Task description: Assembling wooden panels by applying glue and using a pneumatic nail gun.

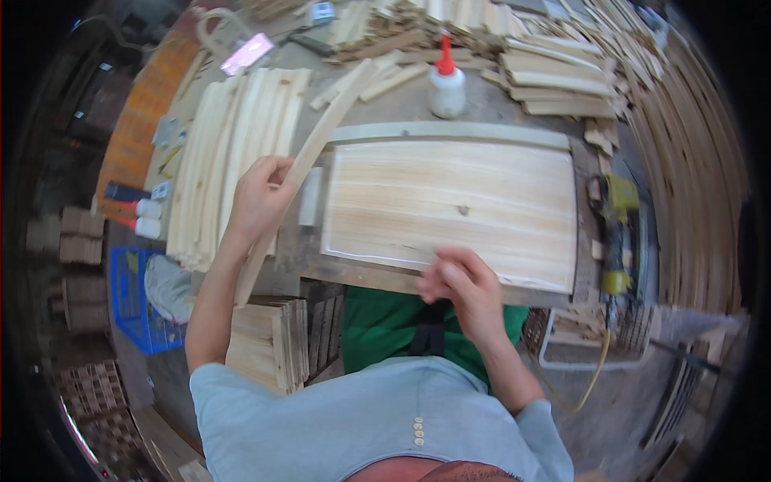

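Note:
My left hand (261,197) is closed around a long, narrow wooden strip (325,124), held at a slant left of the panel. The strip's far end reaches over the loose pieces at the back, and its near end passes below the hand. In front of me lies a rectangular pale wooden panel (450,209) with a dark knot and a thin white line, like glue, along its edges. Over the panel's near edge hovers my right hand (466,289), fingers loosely bent and slightly blurred, with nothing visible in it. A white squeeze bottle with a red nozzle (446,84) stands behind the panel.
A light straight bar (450,132) runs along the panel's far side. Wooden strips (241,136) are stacked at the left, with more wood piles (554,72) at the back. A yellow-green power tool (617,233) lies at the right. Below stand a blue crate (132,301) and a white basket (590,361).

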The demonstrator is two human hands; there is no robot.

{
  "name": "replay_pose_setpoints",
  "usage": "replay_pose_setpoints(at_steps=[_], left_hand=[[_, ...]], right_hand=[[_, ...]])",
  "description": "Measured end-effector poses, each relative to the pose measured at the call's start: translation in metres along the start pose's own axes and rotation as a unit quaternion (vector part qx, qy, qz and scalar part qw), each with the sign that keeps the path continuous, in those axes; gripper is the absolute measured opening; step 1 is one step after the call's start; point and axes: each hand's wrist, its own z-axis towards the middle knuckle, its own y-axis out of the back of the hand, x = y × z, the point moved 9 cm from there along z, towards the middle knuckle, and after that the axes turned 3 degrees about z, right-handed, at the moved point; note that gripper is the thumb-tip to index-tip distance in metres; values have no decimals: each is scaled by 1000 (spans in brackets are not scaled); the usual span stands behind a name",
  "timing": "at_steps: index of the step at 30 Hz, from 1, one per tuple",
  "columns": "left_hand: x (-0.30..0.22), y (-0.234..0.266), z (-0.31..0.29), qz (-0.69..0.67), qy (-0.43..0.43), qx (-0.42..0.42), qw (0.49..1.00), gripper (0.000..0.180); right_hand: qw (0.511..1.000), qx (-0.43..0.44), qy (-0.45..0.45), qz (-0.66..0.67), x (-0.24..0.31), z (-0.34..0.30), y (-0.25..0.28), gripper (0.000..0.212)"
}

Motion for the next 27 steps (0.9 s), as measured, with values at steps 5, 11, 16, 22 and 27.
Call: replay_pose_setpoints(at_steps=[5, 11, 16, 22, 27], left_hand=[[-104, -50, -47, 37, -159, 44, 986, 29], [-170, -89, -49, 4, -322, 32, 946, 32], [-198, -112, -29, -26, -383, 42, 922, 30], [-200, -143, 24, -23, -379, 17, 925, 24], [-199, -177, 59, -30, -357, 15, 934, 23]], right_hand=[[994, -11, 43, 105, 18, 54, -20, 33], [982, -70, 102, 142, 36, 51, 27, 29], [977, -46, 125, 167, 56, 50, 50, 32], [997, -56, 55, -14, 72, 10, 82, 33], [993, -100, 67, 15, 69, -22, 107, 28]])
